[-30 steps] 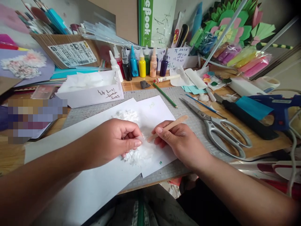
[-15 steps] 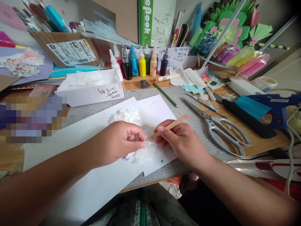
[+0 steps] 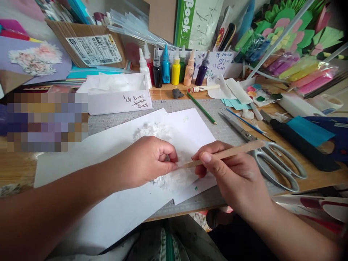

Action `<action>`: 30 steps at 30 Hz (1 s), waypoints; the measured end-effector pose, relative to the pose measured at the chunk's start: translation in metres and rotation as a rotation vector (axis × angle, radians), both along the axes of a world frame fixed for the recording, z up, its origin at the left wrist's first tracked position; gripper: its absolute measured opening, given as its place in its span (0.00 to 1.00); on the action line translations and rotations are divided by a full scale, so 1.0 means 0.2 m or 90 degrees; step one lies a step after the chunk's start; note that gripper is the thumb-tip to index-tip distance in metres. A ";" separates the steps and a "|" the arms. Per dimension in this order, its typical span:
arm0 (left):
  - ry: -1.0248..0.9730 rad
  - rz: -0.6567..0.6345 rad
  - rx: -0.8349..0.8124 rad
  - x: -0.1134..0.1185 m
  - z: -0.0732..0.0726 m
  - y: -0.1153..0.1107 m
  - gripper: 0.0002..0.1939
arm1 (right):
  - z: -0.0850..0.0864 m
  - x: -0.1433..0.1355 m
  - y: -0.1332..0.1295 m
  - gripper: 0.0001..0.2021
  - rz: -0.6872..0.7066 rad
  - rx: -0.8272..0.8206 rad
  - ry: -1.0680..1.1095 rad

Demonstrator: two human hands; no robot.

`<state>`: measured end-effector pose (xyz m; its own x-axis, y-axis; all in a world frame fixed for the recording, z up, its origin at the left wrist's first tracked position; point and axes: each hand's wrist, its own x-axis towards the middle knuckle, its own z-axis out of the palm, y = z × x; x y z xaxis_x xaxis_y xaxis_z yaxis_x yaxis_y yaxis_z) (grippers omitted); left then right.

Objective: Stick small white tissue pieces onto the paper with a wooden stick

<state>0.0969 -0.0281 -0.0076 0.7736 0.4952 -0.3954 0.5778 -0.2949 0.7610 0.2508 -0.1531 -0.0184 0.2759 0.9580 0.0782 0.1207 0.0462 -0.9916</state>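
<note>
My right hand pinches a flat wooden craft stick between thumb and fingers. The stick slants down to the left, its thin end close by the fingertips of my left hand. Thumb and index of the left hand are pressed together; anything small between them cannot be made out. Beneath both hands lies a ruffled cluster of white paper-like shreds, partly covered by the left hand. It rests on white paper sheets, which overlap on the cutting mat.
Scissors lie right of my right hand, near a black-handled knife and a blue glue gun. A green pencil and several paint bottles are behind. A white paper box stands back left.
My right hand has drawn the stick to the right, away from the left fingertips and the white shreds. The left hand keeps its pinch. The whole view has shifted slightly.
</note>
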 end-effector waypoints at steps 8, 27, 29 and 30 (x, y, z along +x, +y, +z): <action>0.008 0.004 -0.017 0.01 0.02 0.00 0.08 | -0.03 -0.02 0.03 0.12 0.027 -0.006 -0.138; -0.267 0.228 0.176 -0.08 0.02 0.04 0.09 | -0.10 -0.04 0.10 0.07 0.019 0.049 -0.092; -0.295 0.220 0.288 -0.09 0.03 0.05 0.09 | -0.12 -0.01 0.12 0.08 -0.066 0.056 0.154; -0.307 0.180 0.347 -0.10 0.03 0.06 0.09 | -0.13 0.01 0.14 0.08 -0.094 0.060 0.255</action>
<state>0.0767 -0.0152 -0.0019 0.6140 0.7267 0.3082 0.3286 -0.5903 0.7373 0.2525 -0.1260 -0.0435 0.4354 0.8999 0.0229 -0.2607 0.1504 -0.9536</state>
